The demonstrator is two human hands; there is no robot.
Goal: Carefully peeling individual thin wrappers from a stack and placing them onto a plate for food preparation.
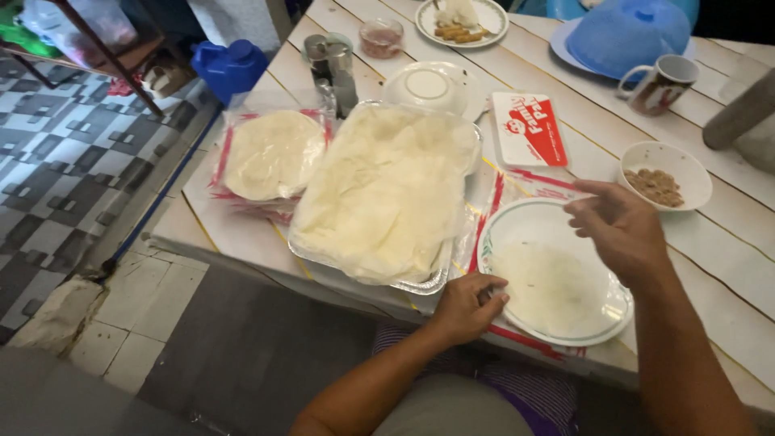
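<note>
White plate [517,222] rim under pinching left hand [467,305]; right hand [620,228] loosely spread above, nothing held.

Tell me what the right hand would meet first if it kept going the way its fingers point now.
The right hand hovers over the white plate with its fingers pointing left. Going straight on, it would probably reach the clear tray of pale wrappers first, though its height above the table is hard to judge.
</note>
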